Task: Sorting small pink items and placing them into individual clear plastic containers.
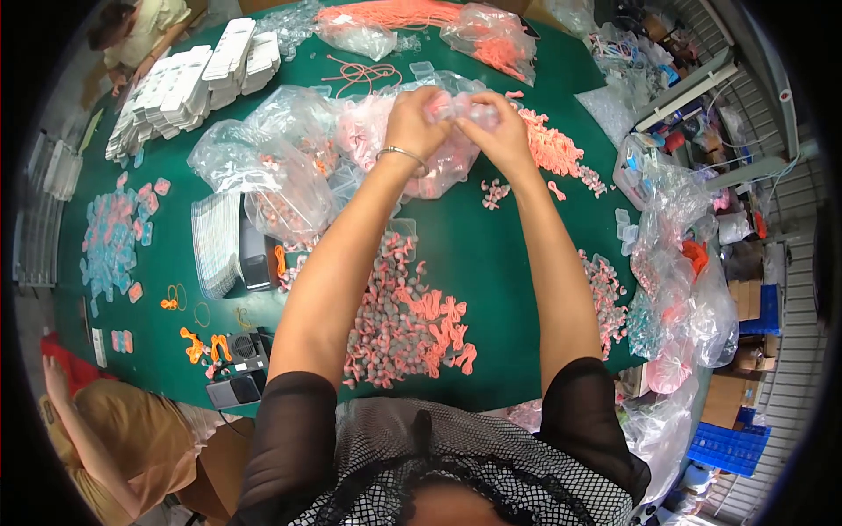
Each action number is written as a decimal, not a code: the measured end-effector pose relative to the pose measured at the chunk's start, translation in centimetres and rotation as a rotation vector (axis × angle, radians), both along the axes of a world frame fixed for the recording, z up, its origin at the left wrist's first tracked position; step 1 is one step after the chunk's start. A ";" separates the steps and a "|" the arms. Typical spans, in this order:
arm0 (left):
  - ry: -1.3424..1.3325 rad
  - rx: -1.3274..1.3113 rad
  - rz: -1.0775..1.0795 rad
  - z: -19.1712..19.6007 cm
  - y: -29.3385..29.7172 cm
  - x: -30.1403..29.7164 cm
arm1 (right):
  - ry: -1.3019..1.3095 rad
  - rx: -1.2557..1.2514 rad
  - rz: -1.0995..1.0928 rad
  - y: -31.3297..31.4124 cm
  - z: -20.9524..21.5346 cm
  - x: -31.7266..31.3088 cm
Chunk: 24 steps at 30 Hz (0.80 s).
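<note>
One broad green table (491, 254) fills the scene, with grey shelving and cardboard boxes crowding its right side and a bright blue plastic crate (728, 445) on the floor at the near right. Across the far left of the table lie stacks of flat white card packages (197, 83), long and narrow, fanned out in rows; a second person sits beyond them at the far left corner. Crumpled clear plastic bags (263, 167) holding small pink pieces spread over the far middle, and more clear bags heaped with orange cord (491, 35) sit at the far edge. Another pile of clear bags (684, 263) slumps along the right edge. Near the body, a loose heap of small pink and grey bow-shaped pieces (403, 324) covers the cloth between the forearms. Left of it stands a ribbed stack of clear flat sleeves (215, 245), and farther left lie scattered pink and blue tags (114, 241).

Both arms reach to the far middle. The left hand (417, 123), a thin metal bangle (402, 154) on its wrist, and the right hand (495, 131) are both closed on one small clear plastic bag of pink pieces (460, 107), held between them just above the larger bags.
</note>
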<state>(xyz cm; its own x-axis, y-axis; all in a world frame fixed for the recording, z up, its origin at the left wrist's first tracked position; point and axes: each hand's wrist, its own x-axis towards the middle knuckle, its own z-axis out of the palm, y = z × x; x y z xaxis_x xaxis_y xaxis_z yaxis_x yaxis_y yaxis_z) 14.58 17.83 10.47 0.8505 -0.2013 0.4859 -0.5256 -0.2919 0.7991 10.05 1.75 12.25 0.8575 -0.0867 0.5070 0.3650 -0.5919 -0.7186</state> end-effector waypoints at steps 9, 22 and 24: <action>0.060 0.552 0.163 -0.6 0.1 1.6 | 0.337 -0.384 -0.078 0.0 -3.0 4.8; 0.520 0.354 0.274 -3.4 5.5 6.1 | 0.364 0.282 -0.221 -4.7 -5.5 6.2; 0.367 0.096 0.335 -3.0 5.7 5.6 | 0.274 0.502 -0.162 -3.9 -2.9 5.6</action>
